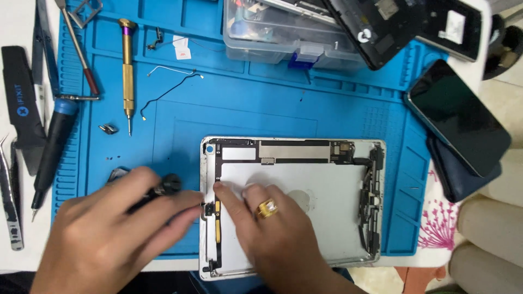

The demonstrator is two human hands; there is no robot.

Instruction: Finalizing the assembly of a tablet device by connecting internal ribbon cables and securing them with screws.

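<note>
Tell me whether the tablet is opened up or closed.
Opened up: the tablet lies with no screen on it, its silver inner shell, circuit board and black cables exposed.

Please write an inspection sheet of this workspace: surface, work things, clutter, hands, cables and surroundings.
Surface: blue mat on a white table.
Job's things: opened tablet shell, circuit boards along its top and sides; black screwdriver.
Clutter: gold screwdriver, blue-handled screwdriver, tweezers, clear parts box, dark phones.
Grippers: left hand grips the black screwdriver at the shell's left edge; right hand, with a gold ring, rests inside the shell.
Cables: thin black wire loose on the mat.
Surroundings: pink patterned cloth at right.
</note>
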